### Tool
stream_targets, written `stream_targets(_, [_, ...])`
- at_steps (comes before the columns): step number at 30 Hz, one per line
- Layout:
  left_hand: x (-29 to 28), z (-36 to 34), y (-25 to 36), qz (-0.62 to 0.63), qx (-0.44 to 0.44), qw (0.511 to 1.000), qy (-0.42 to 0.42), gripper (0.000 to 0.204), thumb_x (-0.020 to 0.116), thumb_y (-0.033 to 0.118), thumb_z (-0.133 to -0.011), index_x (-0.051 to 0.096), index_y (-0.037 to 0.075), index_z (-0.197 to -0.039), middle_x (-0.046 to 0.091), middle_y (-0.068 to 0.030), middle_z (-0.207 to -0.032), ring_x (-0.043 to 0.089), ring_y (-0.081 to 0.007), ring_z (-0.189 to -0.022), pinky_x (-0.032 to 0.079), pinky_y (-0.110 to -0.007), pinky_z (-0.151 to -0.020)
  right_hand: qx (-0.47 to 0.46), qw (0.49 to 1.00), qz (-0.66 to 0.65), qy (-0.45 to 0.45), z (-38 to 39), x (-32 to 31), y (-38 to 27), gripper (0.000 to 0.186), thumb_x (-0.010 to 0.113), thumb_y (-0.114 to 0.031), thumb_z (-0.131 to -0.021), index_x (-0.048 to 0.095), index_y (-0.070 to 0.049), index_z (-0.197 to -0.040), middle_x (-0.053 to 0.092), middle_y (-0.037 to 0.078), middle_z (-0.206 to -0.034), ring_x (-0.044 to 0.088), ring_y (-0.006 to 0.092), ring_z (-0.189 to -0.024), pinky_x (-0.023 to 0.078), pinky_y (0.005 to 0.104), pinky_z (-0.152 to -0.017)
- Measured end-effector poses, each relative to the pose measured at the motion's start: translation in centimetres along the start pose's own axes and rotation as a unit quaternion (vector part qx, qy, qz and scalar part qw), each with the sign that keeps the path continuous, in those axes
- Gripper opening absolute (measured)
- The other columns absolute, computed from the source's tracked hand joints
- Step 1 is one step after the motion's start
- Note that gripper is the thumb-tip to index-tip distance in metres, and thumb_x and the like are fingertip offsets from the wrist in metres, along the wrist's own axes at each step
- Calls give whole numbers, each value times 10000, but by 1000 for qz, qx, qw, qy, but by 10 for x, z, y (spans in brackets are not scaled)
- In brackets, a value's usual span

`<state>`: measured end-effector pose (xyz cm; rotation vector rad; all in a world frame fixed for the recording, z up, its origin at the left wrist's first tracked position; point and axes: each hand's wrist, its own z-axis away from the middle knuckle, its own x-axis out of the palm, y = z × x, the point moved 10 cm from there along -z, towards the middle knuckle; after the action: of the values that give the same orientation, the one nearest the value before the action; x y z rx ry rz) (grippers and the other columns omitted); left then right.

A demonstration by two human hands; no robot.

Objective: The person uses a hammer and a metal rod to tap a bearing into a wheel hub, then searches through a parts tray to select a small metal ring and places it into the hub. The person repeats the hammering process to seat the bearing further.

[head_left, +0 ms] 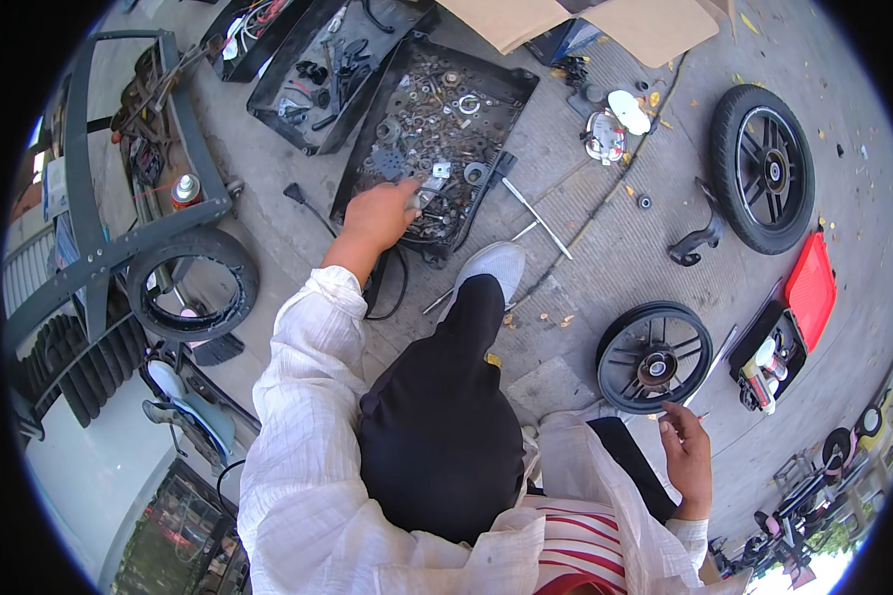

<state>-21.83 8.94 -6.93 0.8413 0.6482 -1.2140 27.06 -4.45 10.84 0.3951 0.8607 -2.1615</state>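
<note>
The left hand (pixel 379 215) reaches forward into a long black plastic tray (pixel 514 87) full of rusty washers, nuts and small metal parts, its fingers curled down among the hardware near the tray's near edge; whether they pinch a piece cannot be told. The right hand (pixel 687 458) is raised beside the knee, palm up, fingers loosely bent, with a thin small item at the fingertips that is too small to identify. Just beyond it lies a small black spoked wheel without a tyre (pixel 654 357) flat on the grey paving. A larger black wheel with a rubber tyre (pixel 762 169) lies farther off, and an open red-lidded tool case (pixel 810 290) sits to the right. A loose black tyre (pixel 191 284) rests to the left.
</note>
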Motion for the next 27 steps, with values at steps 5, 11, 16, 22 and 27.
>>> stream_targets(5, [4,0,0,-11,6,1000,-15,405,683,242,-826,576,163,-1209,673,-130,-1034,647,-339,-940,516,-447,-790,3,1000,-12,-2,-1,2,3,279,605,-85,-907,601,-13,-1176,630,65,-943,565,147,-826,464,277,-703])
stream_targets(11, [-13,-2,30,-17,60,994,89,413,671,190,-820,579,168,-1222,592,-120,-1237,663,-339,-886,537,-434,-746,8,1000,-11,-2,-2,3,2,279,605,-87,-906,601,-13,-1175,628,62,-942,561,144,-824,462,274,-705])
stream_targets(16, [8,-19,76,-65,177,980,69,512,574,112,-855,489,218,-1349,537,-141,-1320,679,-338,-859,545,-423,-732,3,1000,-6,-4,-3,5,0,278,602,-88,-906,600,-9,-1173,629,67,-931,563,149,-823,464,278,-712])
stream_targets(22, [12,-60,40,-66,3,996,57,472,517,94,-872,502,183,-1335,490,-151,-1371,680,-343,-922,536,-436,-783,1,1000,-15,4,-2,4,-1,280,606,-85,-899,604,-8,-1168,629,69,-924,563,152,-816,467,280,-714])
stream_targets(27, [-10,-68,-44,148,-124,962,192,324,563,135,-876,598,115,-1198,641,-173,-1152,674,-352,-913,523,-446,-788,-2,1000,-9,1,-1,4,-1,284,608,-80,-894,607,-10,-1170,626,70,-916,561,154,-808,467,281,-704])
